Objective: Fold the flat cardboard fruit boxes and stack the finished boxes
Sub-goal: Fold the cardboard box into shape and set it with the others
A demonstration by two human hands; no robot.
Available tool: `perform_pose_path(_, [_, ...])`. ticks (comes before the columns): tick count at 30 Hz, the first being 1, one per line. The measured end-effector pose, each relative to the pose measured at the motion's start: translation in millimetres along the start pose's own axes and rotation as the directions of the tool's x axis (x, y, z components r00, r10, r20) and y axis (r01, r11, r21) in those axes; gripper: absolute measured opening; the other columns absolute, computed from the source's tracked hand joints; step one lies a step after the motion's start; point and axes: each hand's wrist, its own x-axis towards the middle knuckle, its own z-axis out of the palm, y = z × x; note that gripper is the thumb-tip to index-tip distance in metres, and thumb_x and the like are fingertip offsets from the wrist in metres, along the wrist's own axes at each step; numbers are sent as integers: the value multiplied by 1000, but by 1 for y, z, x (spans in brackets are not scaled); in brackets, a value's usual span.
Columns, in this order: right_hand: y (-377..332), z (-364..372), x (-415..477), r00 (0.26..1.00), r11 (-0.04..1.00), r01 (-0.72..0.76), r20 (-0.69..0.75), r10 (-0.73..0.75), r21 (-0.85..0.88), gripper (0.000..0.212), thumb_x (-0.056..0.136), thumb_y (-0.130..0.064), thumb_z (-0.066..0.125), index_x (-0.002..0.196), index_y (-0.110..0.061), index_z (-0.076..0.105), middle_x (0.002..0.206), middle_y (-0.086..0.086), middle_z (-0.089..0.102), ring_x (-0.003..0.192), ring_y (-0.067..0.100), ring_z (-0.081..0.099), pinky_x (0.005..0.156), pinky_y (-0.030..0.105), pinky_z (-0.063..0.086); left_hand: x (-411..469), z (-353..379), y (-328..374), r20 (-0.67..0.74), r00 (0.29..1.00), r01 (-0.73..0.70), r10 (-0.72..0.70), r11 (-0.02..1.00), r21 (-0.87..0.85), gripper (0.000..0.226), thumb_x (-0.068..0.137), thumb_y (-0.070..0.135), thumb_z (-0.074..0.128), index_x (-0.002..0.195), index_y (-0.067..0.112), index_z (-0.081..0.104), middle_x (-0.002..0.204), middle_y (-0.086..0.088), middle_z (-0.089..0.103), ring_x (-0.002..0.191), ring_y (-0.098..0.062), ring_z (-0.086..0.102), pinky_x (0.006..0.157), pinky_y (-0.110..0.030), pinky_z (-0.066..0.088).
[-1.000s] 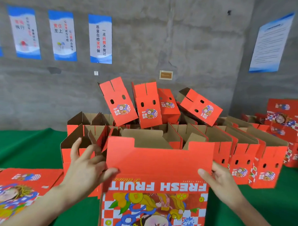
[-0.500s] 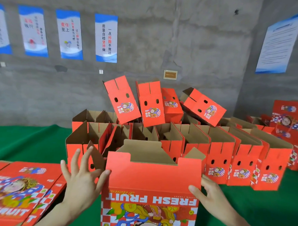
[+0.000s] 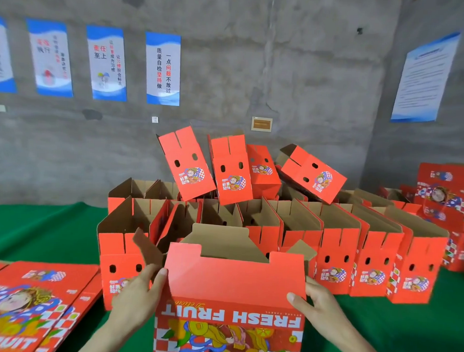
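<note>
I hold a half-formed red fruit box (image 3: 231, 279) upright in front of me, its "FRESH FRUIT" print upside down and its top flaps open. My left hand (image 3: 136, 291) grips its left edge, thumb on the red front flap and fingers round the side, below a raised brown side flap (image 3: 146, 245). My right hand (image 3: 319, 306) grips the right edge, thumb on the front. Flat unfolded boxes (image 3: 25, 308) lie at lower left. Finished open boxes (image 3: 336, 255) stand in rows behind.
Several folded boxes (image 3: 231, 170) lie tumbled on top of the rows. More printed boxes (image 3: 442, 201) are stacked at far right. A green cloth (image 3: 405, 329) covers the table. A concrete wall with posters (image 3: 162, 69) closes the back.
My left hand's spread fingers have drawn together onto the box's left edge. The box sits lower and closer to me, and my right hand has slid with it.
</note>
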Motion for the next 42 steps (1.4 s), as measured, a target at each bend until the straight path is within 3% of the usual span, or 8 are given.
perform_pose_path(4, [0, -4, 4, 998, 999, -50, 34, 50, 7, 19, 93, -18, 61, 102, -30, 71, 123, -13, 59, 108, -4, 58, 86, 14, 45, -1, -12, 13, -27, 989, -148, 148, 989, -10, 47, 97, 49, 32, 68, 18, 52, 66, 3, 62, 64, -15, 59, 56, -26, 42])
perform_pose_path(14, [-9, 15, 7, 972, 994, -79, -226, 59, -79, 55, 90, -43, 51, 67, 5, 63, 82, 16, 59, 71, 27, 59, 68, 37, 47, -6, -10, 9, -172, 958, -197, 227, 964, 178, 52, 92, 51, 45, 52, 18, 50, 45, 10, 49, 41, -7, 47, 42, -16, 32])
perform_pose_path(23, [-1, 24, 17, 927, 976, -160, -363, 97, -146, 52, 80, -23, 76, 42, -15, 41, 99, -7, 58, 88, -1, 55, 71, 9, 35, -8, -9, 5, -199, 947, -237, 252, 967, 95, 24, 91, 40, 59, 92, 18, 68, 83, 0, 72, 66, -12, 62, 56, -19, 45])
perform_pose_path(26, [-4, 24, 18, 933, 963, -192, -339, 120, -187, 15, 79, -27, 77, 89, -19, 69, 119, -9, 49, 116, 10, 48, 91, 11, 29, -5, -5, 5, -173, 949, -244, 262, 963, 118, 13, 90, 34, 62, 91, 21, 64, 83, -2, 70, 73, -18, 63, 60, -26, 46])
perform_pose_path(28, [-2, 22, 19, 947, 954, -192, -298, 119, -229, 65, 79, -27, 77, 136, -18, 47, 139, -5, 35, 130, 12, 35, 103, 22, 27, -3, -4, 4, -133, 953, -251, 270, 957, 149, 13, 88, 28, 64, 98, 20, 64, 96, -9, 69, 91, -27, 63, 81, -36, 50])
perform_pose_path(31, [-7, 22, 21, 969, 959, -84, -245, 16, -271, 80, 78, -21, 77, 144, -23, 33, 150, -11, 18, 136, 6, 24, 106, 19, 19, 4, -3, 1, -56, 939, -320, 338, 924, 211, 55, 83, 16, 69, 135, 14, 51, 151, -10, 35, 140, -31, 30, 119, -38, 16])
perform_pose_path(35, [-6, 23, 22, 973, 948, -7, -221, -67, -317, 78, 81, -20, 75, 144, -31, 30, 153, -23, 5, 135, -7, 8, 109, 19, 13, 7, -7, 0, -20, 920, -384, 391, 911, 150, 85, 80, 11, 73, 149, 20, 24, 157, 9, -3, 147, -20, 3, 119, -32, 8])
perform_pose_path(42, [-30, 11, 47, 924, 609, 381, 307, -228, -695, 71, 88, -16, 59, 144, -43, 26, 153, -29, -3, 137, -5, -29, 107, 21, -24, 12, -6, 3, -5, 888, -455, 459, 881, 129, 85, 76, 4, 74, 148, 14, 29, 157, 10, 5, 145, -16, 17, 119, -32, 21])
